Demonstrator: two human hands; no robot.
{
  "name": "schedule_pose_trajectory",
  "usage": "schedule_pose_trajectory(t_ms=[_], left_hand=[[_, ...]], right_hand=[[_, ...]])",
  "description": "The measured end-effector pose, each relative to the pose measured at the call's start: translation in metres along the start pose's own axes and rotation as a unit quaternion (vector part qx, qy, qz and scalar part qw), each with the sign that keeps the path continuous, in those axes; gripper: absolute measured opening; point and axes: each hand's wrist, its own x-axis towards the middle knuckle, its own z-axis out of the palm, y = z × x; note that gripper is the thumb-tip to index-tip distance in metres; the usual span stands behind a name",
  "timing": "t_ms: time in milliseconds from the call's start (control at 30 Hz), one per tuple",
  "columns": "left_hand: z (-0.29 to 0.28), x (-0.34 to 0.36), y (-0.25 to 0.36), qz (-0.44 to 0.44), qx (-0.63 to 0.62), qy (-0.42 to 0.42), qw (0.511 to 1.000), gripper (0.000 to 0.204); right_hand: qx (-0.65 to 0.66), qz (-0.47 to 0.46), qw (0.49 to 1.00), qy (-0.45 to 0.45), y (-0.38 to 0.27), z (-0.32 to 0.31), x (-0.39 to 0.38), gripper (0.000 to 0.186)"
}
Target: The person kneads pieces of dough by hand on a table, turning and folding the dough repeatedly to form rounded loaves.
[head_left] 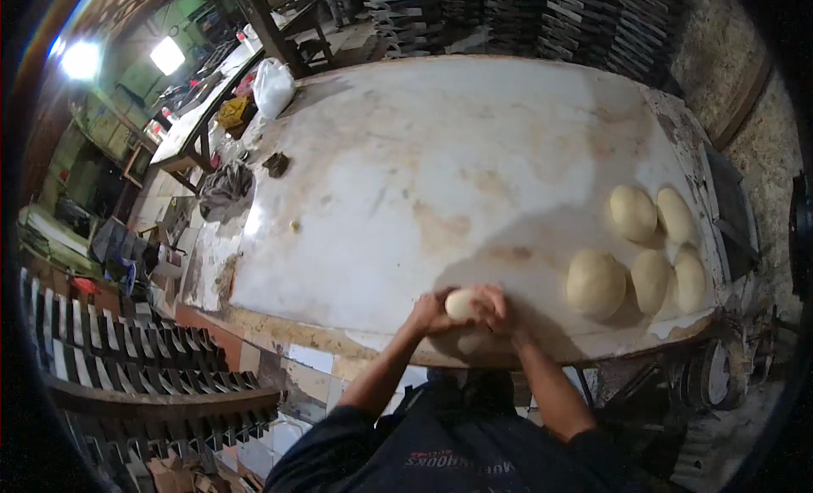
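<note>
Dough ball (462, 304) cupped btwn left hand (430, 312) & right hand (493, 307), fingers curled.

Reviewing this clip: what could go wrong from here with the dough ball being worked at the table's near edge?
1. The small pale dough ball is cupped between the left hand and right hand right at the near edge of the worn white table; a slip might drop it off.
2. The five shaped pale dough rounds sit crowded near the right edge and may stick together.
</note>
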Motion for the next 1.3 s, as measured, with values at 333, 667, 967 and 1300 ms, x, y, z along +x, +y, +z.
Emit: schedule_pose_trajectory(t_ms=[333,667,967,1300], left_hand=[[-0.002,-0.007,0.008,-0.043,-0.049,0.094,0.993,0.083],[-0.014,-0.068,-0.002,-0.153,-0.159,0.182,0.958,0.07],[0.04,-0.003,0.054,-0.175,-0.511,0.118,0.833,0.076],[0.095,0.251,0.179,0.045,-0.509,0.107,0.853,0.08]], right_hand=[[-0.072,0.253,0.93,-0.257,-0.079,-0.002,0.06,0.054],[-0.217,0.093,0.969,0.079,-0.081,-0.026,0.018,0.047],[0.269,0.441,0.824,0.232,-0.074,-0.013,-0.033,0.066],[0.246,0.274,0.86,0.353,0.017,-0.273,0.112,0.056]])
